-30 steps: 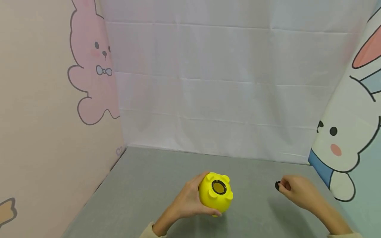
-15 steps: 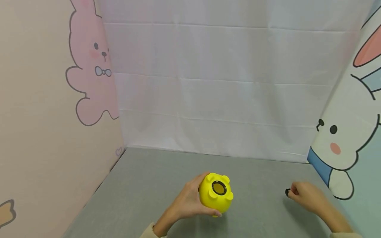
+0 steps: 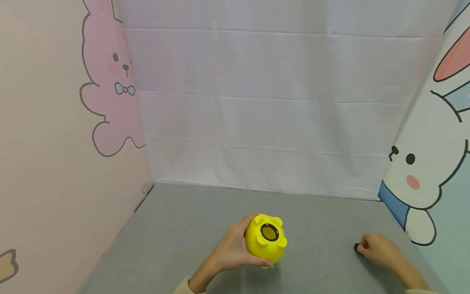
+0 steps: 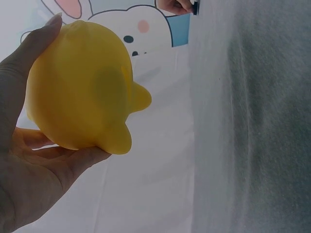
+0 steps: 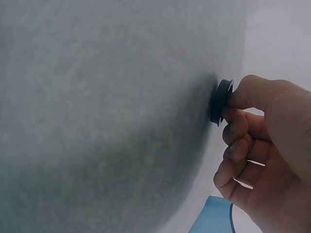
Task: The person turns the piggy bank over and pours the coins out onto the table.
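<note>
Yellow piggy bank (image 3: 266, 241) is cupped by the curled fingers of the left hand (image 3: 229, 250) just above the grey felt tabletop (image 3: 191, 228), enclosed by a white cloth backdrop (image 3: 264, 102) and bunny-printed side panels (image 3: 55, 122). Its black-ringed opening (image 3: 269, 232) is turned toward the camera. At 3 o'clock, well apart, a black plug (image 3: 356, 246) is pinched by the right hand (image 3: 380, 251) against the tabletop.

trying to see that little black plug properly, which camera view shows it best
The right wrist view: the black plug fills the frame edge-on, pinched by the right hand against the grey table. The head view shows only a dark speck; the left wrist view shows a tiny dark bit at the top edge.
</note>
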